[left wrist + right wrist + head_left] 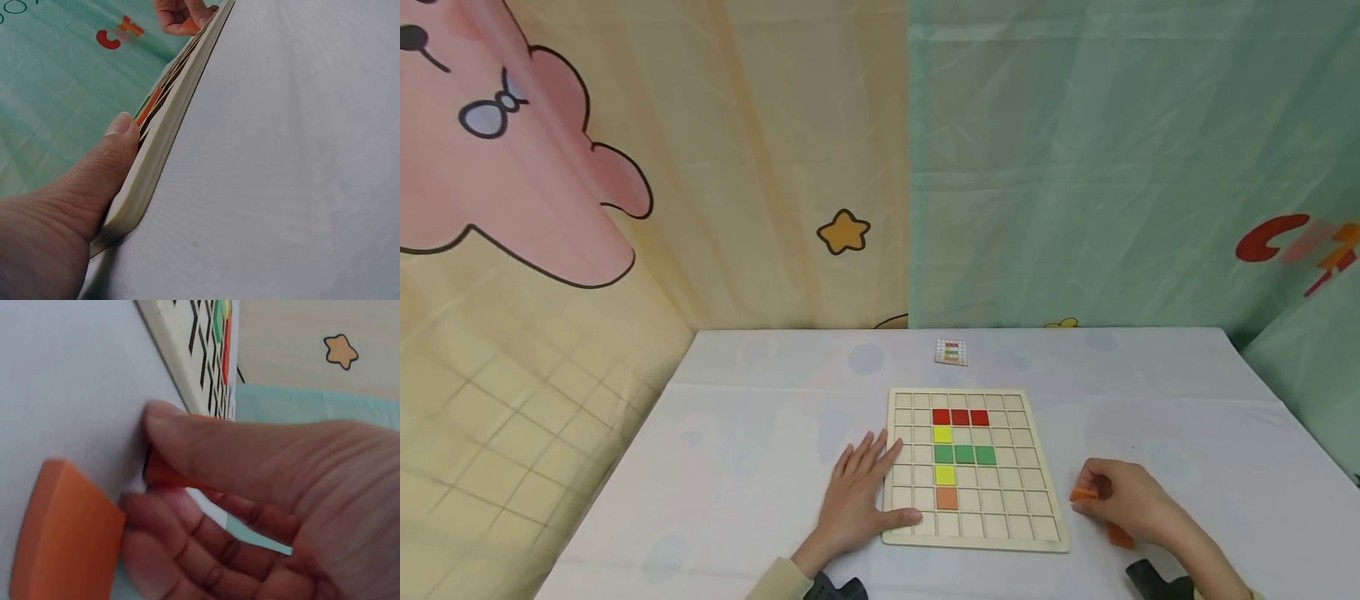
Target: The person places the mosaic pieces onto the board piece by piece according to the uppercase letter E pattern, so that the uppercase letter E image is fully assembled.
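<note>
A cream grid board (1000, 527) lies flat on the table, with three red tiles (960, 417), two yellow tiles, three green tiles (964, 454) and one orange tile (947, 498) set in its squares. My left hand (859, 500) rests on the board's left edge, fingers spread and thumb lying over the lower left squares. To the right of the board, my right hand (1123, 496) pinches an orange tile (165, 470) between thumb and fingers, low over the table. Another orange tile (69, 537) stands beside that hand on the table.
A small pattern card (951, 352) with coloured squares lies behind the board, near the table's far edge. Printed curtains (1075, 167) hang behind and at both sides of the white table (737, 467).
</note>
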A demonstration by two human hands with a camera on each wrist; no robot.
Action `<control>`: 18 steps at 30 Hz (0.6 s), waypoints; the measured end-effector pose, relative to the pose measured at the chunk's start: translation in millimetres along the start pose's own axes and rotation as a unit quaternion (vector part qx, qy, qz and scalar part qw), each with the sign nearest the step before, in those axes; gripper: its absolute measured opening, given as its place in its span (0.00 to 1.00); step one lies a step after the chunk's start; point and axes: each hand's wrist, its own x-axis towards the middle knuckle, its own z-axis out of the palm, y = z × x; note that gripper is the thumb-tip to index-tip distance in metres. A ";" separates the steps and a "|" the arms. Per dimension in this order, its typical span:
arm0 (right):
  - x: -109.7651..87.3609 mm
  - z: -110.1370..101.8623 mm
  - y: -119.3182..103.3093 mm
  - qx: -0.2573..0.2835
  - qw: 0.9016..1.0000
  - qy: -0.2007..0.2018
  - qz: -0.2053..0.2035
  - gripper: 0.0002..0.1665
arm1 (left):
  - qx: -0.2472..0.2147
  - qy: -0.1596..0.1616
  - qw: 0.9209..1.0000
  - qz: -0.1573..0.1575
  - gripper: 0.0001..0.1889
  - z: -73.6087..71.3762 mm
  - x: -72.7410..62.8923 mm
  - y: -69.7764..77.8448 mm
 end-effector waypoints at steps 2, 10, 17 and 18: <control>0.4 -1.0 0.7 0.002 1.000 0.015 0.001 0.12 | -0.001 0.002 1.000 0.001 0.50 0.1 0.1 0.2; 1.7 -2.4 1.1 0.029 0.998 0.048 -0.007 0.19 | -0.007 0.014 1.000 0.011 0.50 0.8 -0.8 0.2; -1.5 8.4 -17.3 0.077 0.987 0.115 -0.084 0.17 | -0.011 0.020 1.000 0.018 0.49 1.1 -0.8 0.5; -1.5 11.4 -21.0 0.087 0.985 0.117 -0.095 0.16 | -0.012 0.018 1.000 0.016 0.49 1.3 -0.6 0.5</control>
